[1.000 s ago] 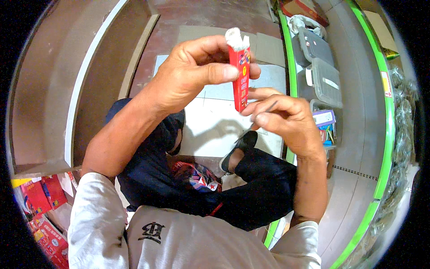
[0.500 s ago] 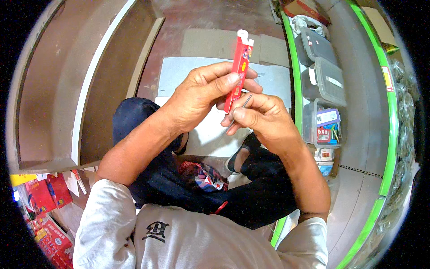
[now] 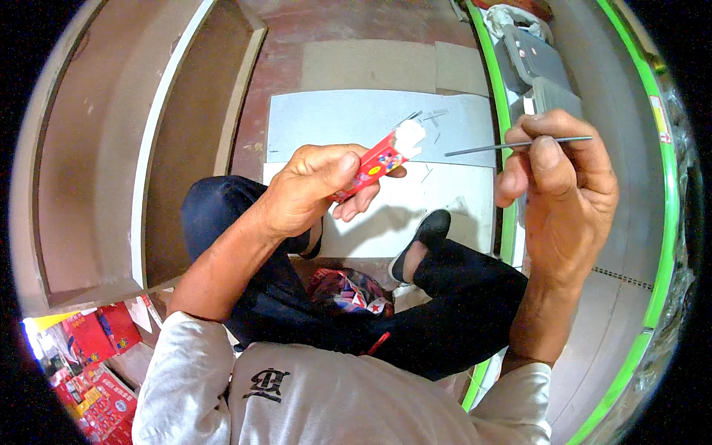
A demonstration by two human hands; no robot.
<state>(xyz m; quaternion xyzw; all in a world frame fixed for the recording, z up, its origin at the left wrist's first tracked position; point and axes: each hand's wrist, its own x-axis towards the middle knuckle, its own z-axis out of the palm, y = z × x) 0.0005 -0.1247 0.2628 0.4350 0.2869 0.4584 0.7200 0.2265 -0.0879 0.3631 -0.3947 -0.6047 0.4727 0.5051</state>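
Note:
My left hand (image 3: pixel 319 178) is closed round a slim red cardboard box (image 3: pixel 374 165) with coloured printing. The box tilts up to the right, and white flaps stand out at its upper end. Well apart from it on the right, my right hand (image 3: pixel 567 178) is raised and pinches a thin dark grey rod (image 3: pixel 489 148) between thumb and fingers. The rod lies almost level, its free tip pointing left toward the box. Some thin dark sticks (image 3: pixel 414 116) show beside the flaps; whether they are in the box or behind it I cannot tell.
Pale boards (image 3: pixel 334 122) lie on the floor ahead, with several thin slivers on them. Lidded plastic bins (image 3: pixel 538 55) stand on the right behind a green-edged rail (image 3: pixel 504 111). A brown shelf unit (image 3: pixel 200 148) rises at left, with red packages (image 3: pixel 100 393) below it.
My right hand has moved away from the box to the right and up, taking the rod along. My left hand has lowered and tilted the box to the right.

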